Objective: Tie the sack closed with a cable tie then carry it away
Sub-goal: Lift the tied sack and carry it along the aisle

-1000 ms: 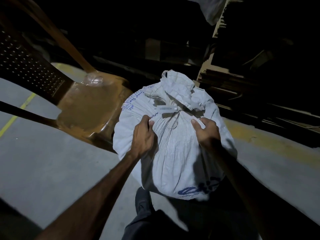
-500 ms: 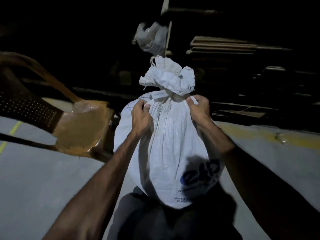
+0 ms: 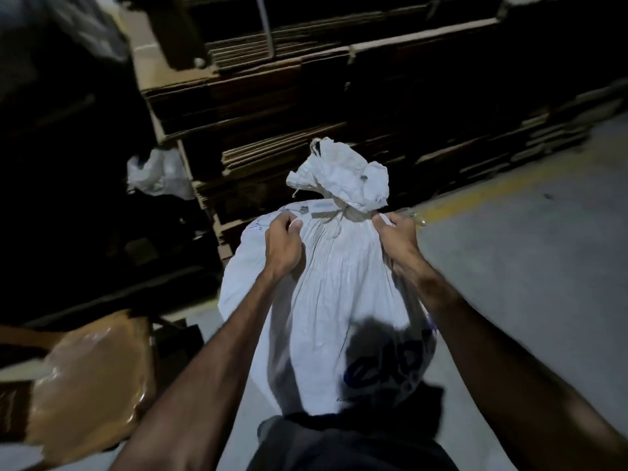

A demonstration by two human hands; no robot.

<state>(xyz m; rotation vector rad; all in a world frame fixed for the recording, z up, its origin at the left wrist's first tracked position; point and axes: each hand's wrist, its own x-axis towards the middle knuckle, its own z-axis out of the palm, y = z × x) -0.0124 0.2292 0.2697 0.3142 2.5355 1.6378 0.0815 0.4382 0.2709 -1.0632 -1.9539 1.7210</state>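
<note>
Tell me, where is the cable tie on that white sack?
In the head view, the cable tie cinches the sack neck at centre, just below the bunched top, between the left hand and right hand.

A grey concrete floor (image 3: 530, 253) carried everything. A yellow painted line (image 3: 475, 195) ran across it along the foot of the cardboard stacks (image 3: 373, 107), flattened sheets piled in layers directly on the floor at the far side. At the near left a brown plastic chair (image 3: 85, 385) stood on the floor. Whether the white sack (image 3: 339, 283) touched the floor could not be told.
</note>
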